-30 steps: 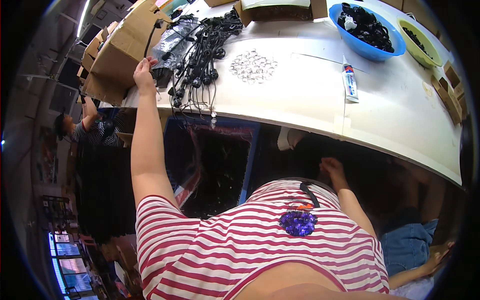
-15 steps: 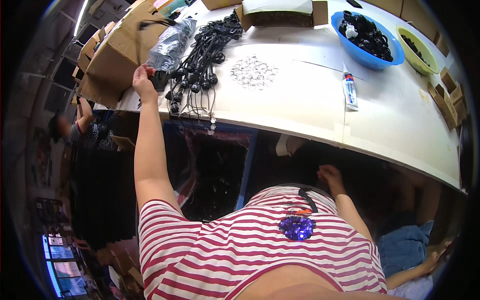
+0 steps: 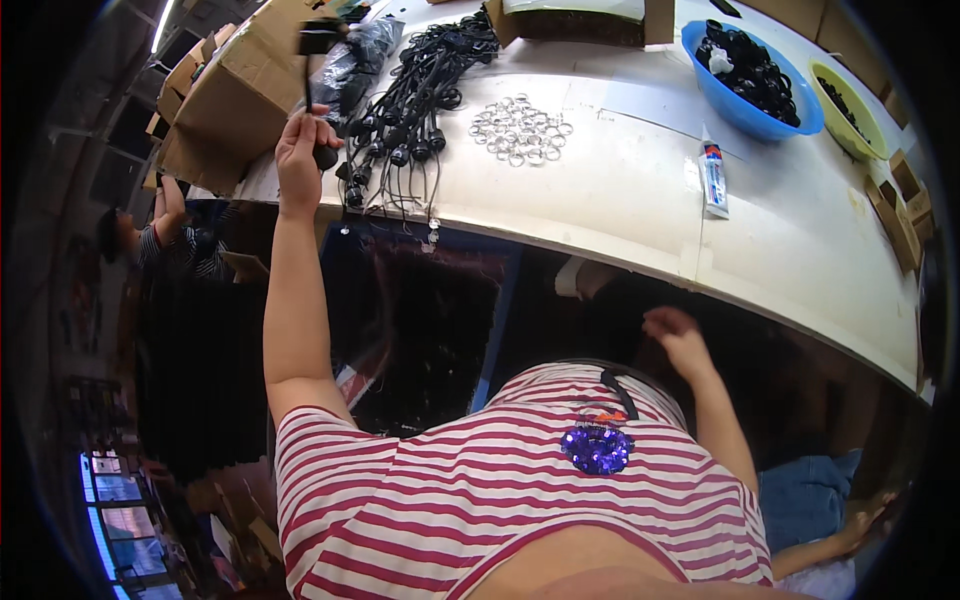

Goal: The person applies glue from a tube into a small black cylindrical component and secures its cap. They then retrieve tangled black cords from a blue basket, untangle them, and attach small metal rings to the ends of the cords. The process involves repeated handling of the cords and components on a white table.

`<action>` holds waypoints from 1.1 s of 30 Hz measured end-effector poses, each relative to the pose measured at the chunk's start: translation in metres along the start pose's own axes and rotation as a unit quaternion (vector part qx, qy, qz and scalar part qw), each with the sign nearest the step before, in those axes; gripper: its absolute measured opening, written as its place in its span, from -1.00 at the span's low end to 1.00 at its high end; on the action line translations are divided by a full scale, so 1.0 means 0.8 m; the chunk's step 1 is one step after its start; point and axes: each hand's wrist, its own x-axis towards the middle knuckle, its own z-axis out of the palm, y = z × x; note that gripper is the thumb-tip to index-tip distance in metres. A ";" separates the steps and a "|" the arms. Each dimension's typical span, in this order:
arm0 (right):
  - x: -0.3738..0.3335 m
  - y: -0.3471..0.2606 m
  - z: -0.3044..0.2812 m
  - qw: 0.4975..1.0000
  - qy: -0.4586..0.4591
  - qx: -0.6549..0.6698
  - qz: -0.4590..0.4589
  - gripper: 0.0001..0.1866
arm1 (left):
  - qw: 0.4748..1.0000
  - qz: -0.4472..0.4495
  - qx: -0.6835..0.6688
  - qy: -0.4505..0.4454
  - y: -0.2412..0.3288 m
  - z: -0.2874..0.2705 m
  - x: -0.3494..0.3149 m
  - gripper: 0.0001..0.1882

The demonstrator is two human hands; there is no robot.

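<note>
At the table's left edge, my left hand (image 3: pixel 302 152) is closed round a black cable (image 3: pixel 309 80). A blurred black piece at the cable's upper end (image 3: pixel 320 36) stands above the fingers, and a dark rounded part (image 3: pixel 325 157) shows beside the palm. Just right of this hand lies a bundle of black cables with sockets (image 3: pixel 410 120), some ends hanging over the edge. My right hand (image 3: pixel 680 335) hovers below the table's front edge, close to my body, slightly blurred. Its fingers are loosely bent, and I see nothing in them.
Clear rings (image 3: pixel 520 130) lie on the white table (image 3: pixel 600 210). Farther right are a tube (image 3: pixel 714 180), a blue basin (image 3: pixel 815 125) of black parts and a yellow bowl (image 3: pixel 870 145). Cardboard boxes (image 3: pixel 235 95) stand at left. Another person (image 3: pixel 175 235) is at far left, another (image 3: pixel 810 500) at lower right.
My left hand has turned upright and come slightly nearer, with the cable now raised above it. My right hand has shifted a little up and right.
</note>
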 end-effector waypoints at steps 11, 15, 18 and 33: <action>-0.026 -0.251 0.027 0.909 0.001 -0.175 -0.377 -0.62 | 0.856 0.157 0.394 -0.295 0.087 0.191 -0.094 -0.85; -0.030 -0.217 0.047 0.960 -0.143 -0.197 -0.141 -0.75 | 0.811 0.250 0.440 -0.294 0.081 0.218 -0.095 -0.86; -0.033 -0.183 0.060 0.977 -0.136 -0.046 -0.157 -0.75 | 0.803 0.261 0.453 -0.284 0.063 0.228 -0.099 -0.83; -0.016 -0.129 0.052 0.962 -0.137 0.169 -0.166 -0.72 | 0.838 -0.115 -0.532 0.032 -0.019 0.307 -0.126 -0.30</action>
